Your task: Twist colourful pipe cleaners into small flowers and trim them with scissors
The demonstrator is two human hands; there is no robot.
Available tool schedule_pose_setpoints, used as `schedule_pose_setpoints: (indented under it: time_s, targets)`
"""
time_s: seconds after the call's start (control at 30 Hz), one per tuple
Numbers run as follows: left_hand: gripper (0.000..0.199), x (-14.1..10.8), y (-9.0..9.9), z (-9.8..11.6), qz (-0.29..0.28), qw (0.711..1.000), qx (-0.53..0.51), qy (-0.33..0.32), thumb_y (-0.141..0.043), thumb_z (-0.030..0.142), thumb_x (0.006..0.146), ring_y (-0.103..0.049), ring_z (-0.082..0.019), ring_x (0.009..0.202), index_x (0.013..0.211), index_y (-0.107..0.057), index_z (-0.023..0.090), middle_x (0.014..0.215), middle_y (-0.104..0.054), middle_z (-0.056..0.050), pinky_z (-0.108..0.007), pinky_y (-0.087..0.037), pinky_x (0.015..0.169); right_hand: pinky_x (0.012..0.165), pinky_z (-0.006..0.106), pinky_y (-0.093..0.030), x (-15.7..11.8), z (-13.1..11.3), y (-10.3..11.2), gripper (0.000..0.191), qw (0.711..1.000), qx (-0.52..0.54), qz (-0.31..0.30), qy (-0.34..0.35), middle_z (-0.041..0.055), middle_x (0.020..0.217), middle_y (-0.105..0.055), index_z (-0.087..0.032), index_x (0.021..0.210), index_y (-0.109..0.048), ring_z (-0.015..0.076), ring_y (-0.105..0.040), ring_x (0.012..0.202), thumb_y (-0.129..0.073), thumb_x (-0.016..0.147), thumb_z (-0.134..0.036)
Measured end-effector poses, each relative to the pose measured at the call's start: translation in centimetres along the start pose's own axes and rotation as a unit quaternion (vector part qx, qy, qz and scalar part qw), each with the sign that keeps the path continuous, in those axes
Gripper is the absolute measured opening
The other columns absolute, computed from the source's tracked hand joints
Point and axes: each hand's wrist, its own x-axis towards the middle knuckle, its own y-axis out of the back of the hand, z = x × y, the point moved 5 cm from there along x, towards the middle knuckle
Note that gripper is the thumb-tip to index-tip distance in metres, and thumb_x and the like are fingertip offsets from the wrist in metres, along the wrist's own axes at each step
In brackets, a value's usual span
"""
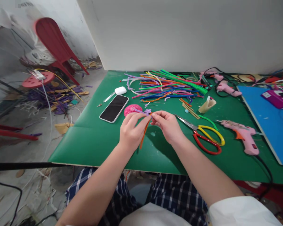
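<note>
Both hands meet over the green table, pinching pipe cleaners between the fingertips. My left hand is closed on a purple pipe cleaner, whose tip is bent into a small flower shape. My right hand pinches close beside it, where an orange pipe cleaner crosses and hangs down below the fingers. Which strand each fingertip presses is partly hidden. Just behind my left hand lies a pink coiled disc. To the right of my right hand rest scissors with one red and one yellow handle.
A phone and a white case lie left. Behind the hands spreads a pile of colored pipe cleaners. At right are a pink glue gun with a black cable, a second glue gun, a beige cup and a blue board.
</note>
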Motion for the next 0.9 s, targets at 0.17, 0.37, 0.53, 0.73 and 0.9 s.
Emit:
schedule_pose_setpoints:
  time_s: [0.17, 0.37, 0.53, 0.73, 0.9]
  targets:
    - [0.021, -0.1, -0.2, -0.2, -0.020, 0.999, -0.043, 0.024, -0.054, 0.018, 0.081, -0.062, -0.019, 0.088, 0.095, -0.068, 0.025, 0.095, -0.070, -0.004, -0.033, -0.046, 0.083, 0.065, 0.026, -0.048, -0.2, 0.2, -0.2, 0.020, 1.000, 0.006, -0.013, -0.017, -0.0027, 0.066, -0.059, -0.018, 0.071, -0.062, 0.0084, -0.055, 0.060, -0.069, 0.064, -0.036]
    - [0.014, -0.3, -0.7, -1.2, -0.042, 0.960, -0.150, 0.232, -0.058, 0.024, 0.078, -0.065, -0.016, 0.075, 0.085, -0.070, 0.023, 0.081, -0.071, -0.001, -0.027, -0.050, 0.074, 0.063, 0.025, -0.046, -0.3, -0.4, -0.4, 0.018, 0.999, -0.029, -0.021, 0.014, -0.0029, 0.065, -0.059, -0.018, 0.072, -0.063, 0.0083, -0.054, 0.059, -0.067, 0.067, -0.035]
    - [0.018, -0.7, -1.8, -1.8, -0.050, 0.848, -0.376, 0.370, -0.065, 0.027, 0.072, -0.067, -0.017, 0.076, 0.088, -0.065, 0.018, 0.081, -0.071, -0.003, -0.026, -0.053, 0.072, 0.063, 0.027, -0.045, -0.6, -1.5, -0.2, 0.014, 0.986, -0.144, -0.016, 0.083, -0.0008, 0.068, -0.063, -0.018, 0.073, -0.063, 0.0108, -0.056, 0.063, -0.063, 0.072, -0.032]
    - [0.033, -0.8, -2.6, -2.2, -0.084, 0.785, -0.451, 0.416, -0.073, 0.028, 0.064, -0.067, -0.017, 0.069, 0.092, -0.059, 0.018, 0.070, -0.070, -0.001, -0.028, -0.054, 0.069, 0.060, 0.026, -0.042, -0.9, -2.8, -0.2, 0.007, 0.931, -0.311, 0.006, 0.191, 0.0011, 0.074, -0.059, -0.020, 0.073, -0.067, 0.0130, -0.055, 0.070, -0.063, 0.073, -0.025]
    - [0.030, -0.8, -2.7, -2.4, -0.069, 0.769, -0.472, 0.425, -0.074, 0.026, 0.064, -0.067, -0.016, 0.068, 0.089, -0.061, 0.018, 0.069, -0.069, -0.001, -0.026, -0.054, 0.066, 0.077, 0.032, -0.044, -1.0, -2.9, -0.3, 0.014, 0.931, -0.308, -0.012, 0.196, 0.0034, 0.086, -0.065, -0.021, 0.078, -0.069, 0.0170, -0.058, 0.088, -0.058, 0.078, -0.029]
